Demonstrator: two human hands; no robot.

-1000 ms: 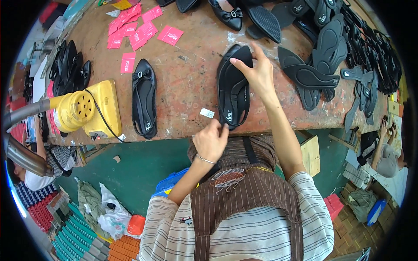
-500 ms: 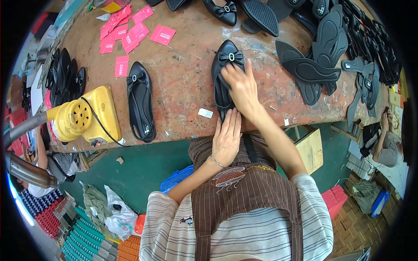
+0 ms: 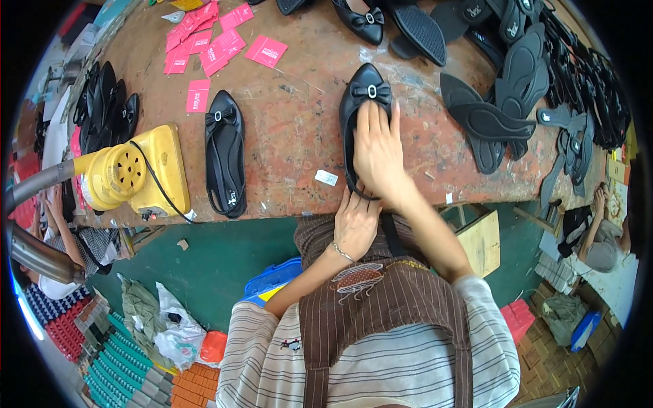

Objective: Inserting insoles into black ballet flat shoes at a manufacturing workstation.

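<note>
A black flat shoe [image 3: 366, 95] with a bow and buckle at its toe lies on the worn reddish workbench [image 3: 292, 129], heel toward me. My right hand [image 3: 378, 153] lies flat on the shoe's inside, fingers stretched toward the bow. My left hand [image 3: 355, 224] is at the bench edge and grips the shoe's heel from below. A small white tag [image 3: 326, 177] lies on the bench just left of the shoe.
A second black shoe with a heel strap [image 3: 225, 153] lies left, beside a yellow machine [image 3: 136, 173]. Pink cards [image 3: 224, 41] are scattered far left. Black soles [image 3: 490, 115] and several more shoes crowd the right. Another person [image 3: 598, 234] sits at the far right.
The shoe has been drawn closer to the bench edge. My right hand slid from the shoe's side onto its inside, and my left hand moved up to the heel.
</note>
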